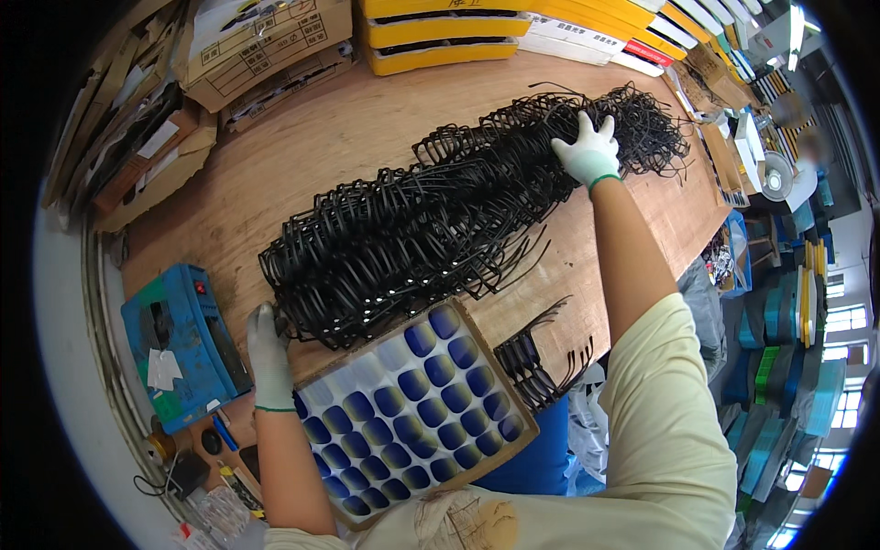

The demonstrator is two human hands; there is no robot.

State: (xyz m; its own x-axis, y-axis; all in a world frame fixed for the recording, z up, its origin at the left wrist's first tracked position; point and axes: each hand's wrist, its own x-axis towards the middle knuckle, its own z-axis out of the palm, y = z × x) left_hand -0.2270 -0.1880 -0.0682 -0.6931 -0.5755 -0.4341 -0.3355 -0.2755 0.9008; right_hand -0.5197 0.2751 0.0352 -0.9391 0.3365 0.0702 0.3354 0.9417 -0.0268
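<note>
A long heap of black eyeglass frames (367, 247) runs slantwise across the wooden table, its rows packed tightly together. My right hand (588, 151), in a white glove with a green cuff, rests on the far right part of the heap with fingers spread. At the near left end, my gloved left hand (270, 357) has its fingers stretched out against the frames; part of its grip side is hidden. Just below the heap lies a shallow cardboard tray (502, 385) of blue-to-yellow tinted lenses (419, 433) in rows, close to my left wrist.
Several dark glasses (532, 367) lie right of the tray. A blue machine (179, 344) stands at left. Cardboard boxes (266, 55) and stacked yellow trays (440, 41) line the back. A fan (776, 174) and a person (802, 188) are at far right.
</note>
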